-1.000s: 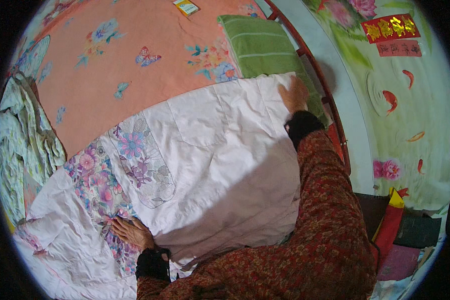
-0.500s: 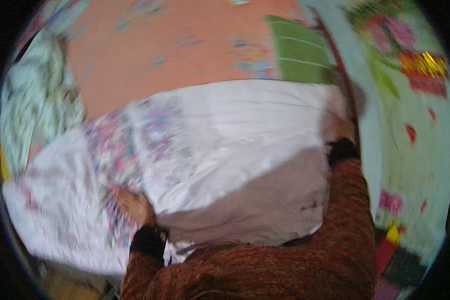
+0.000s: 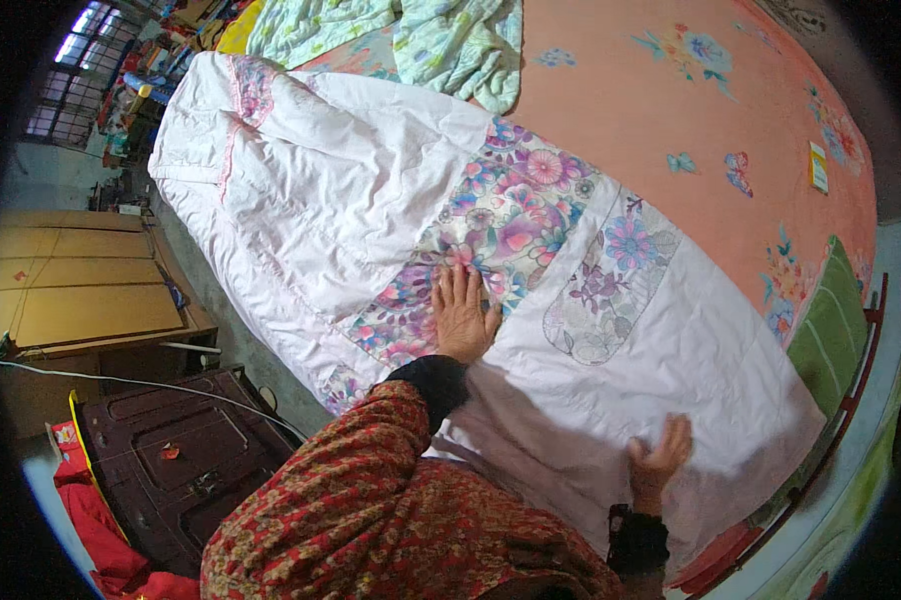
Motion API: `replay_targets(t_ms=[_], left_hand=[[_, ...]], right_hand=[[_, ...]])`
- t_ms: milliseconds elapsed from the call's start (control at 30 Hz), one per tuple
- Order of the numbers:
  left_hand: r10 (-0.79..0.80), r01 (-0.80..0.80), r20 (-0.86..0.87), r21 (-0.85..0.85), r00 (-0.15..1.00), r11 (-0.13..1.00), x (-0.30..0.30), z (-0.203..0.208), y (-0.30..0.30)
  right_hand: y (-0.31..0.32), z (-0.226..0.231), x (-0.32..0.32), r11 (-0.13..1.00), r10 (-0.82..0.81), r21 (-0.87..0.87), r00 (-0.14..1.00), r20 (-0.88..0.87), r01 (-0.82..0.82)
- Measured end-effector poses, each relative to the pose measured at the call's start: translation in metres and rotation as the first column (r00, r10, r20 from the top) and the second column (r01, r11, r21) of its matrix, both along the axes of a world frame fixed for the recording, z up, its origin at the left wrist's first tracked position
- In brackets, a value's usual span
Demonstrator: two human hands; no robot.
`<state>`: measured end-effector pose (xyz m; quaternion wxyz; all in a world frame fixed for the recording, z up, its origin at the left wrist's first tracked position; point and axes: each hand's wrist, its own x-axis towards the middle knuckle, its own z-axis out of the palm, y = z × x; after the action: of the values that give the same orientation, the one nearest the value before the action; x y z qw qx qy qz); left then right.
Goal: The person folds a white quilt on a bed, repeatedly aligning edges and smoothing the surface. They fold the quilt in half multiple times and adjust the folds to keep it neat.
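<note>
A white quilt (image 3: 351, 160) with a floral band lies spread across the bed. My left hand (image 3: 461, 315) rests flat on the purple and pink flowers of the band (image 3: 516, 235), fingers stretched out and holding nothing. Farther right, my right hand (image 3: 664, 450) is over a plain white part of the quilt, its fingers apart and slightly blurred. Whether its palm touches the cloth I cannot tell. A separate grey and purple floral panel (image 3: 616, 290) lies between the hands' far sides. The quilt is wrinkled toward its far left end.
An orange floral sheet (image 3: 621, 130) covers the bed beyond. A crumpled pale green blanket (image 3: 461, 45) lies at the back, a green striped pillow (image 3: 833, 325) at right beside a dark red rail (image 3: 866, 350). A brown cabinet (image 3: 191, 460) and white cable (image 3: 151, 378) are at left.
The view has swung left, bringing the cabinet and room into sight. My right hand has come away from the quilt's edge near the rail; my left stays on the floral band.
</note>
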<state>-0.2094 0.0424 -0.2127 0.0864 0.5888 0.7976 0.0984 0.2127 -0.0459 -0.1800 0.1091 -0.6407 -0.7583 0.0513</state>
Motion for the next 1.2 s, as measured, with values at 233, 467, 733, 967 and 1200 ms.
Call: replay_targets(t_ms=[233,467,733,967,1200], left_hand=[[-0.038,0.040,-0.092,0.020,0.995,0.999,-0.004,-0.007,-0.001],[-0.130,0.142,-0.180,0.052,0.975,0.989,-0.018,-0.045,-0.005],[-0.109,0.178,-0.339,0.179,0.934,0.968,-0.030,-0.077,-0.002],[-0.273,0.271,-0.125,-0.030,0.954,0.962,-0.051,-0.054,0.003],[-0.573,0.579,-0.104,0.037,0.813,0.815,-0.051,-0.012,-0.112]], right_hand=[[-0.040,0.034,-0.019,0.997,-0.050,0.058,0.994,0.097,0.045],[-0.109,0.006,-0.083,0.920,-0.153,-0.345,0.981,0.122,0.186],[-0.108,-0.001,-0.077,0.984,-0.177,0.020,0.984,-0.021,0.177],[-0.112,0.001,-0.081,0.971,-0.237,-0.019,0.971,-0.006,0.237],[-0.117,0.007,-0.065,0.981,-0.185,-0.074,0.980,-0.070,0.180]])
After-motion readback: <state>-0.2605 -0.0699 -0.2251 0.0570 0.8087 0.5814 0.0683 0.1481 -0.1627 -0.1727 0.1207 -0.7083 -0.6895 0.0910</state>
